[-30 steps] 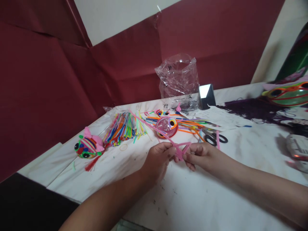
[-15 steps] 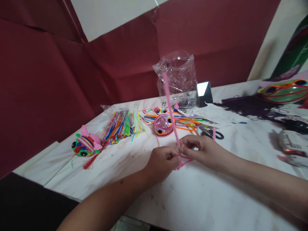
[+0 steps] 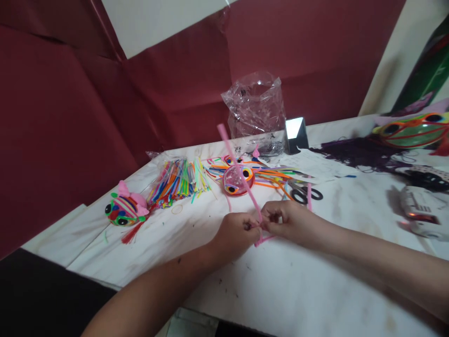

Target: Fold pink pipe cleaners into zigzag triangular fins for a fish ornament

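Open room is found across the near tabletop, below the left hand and right hand. Beyond them, passage is blocked by the red-rimmed ornament and scissors; farther left, by bundled coloured stems.

From the wearer's head, one camera faces forward and down, near the hands, across the table.

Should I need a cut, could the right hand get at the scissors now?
Probably yes: the scissors lie just beyond the right hand, a pink strip close by, but that hand would likely have to release the pink stem first.
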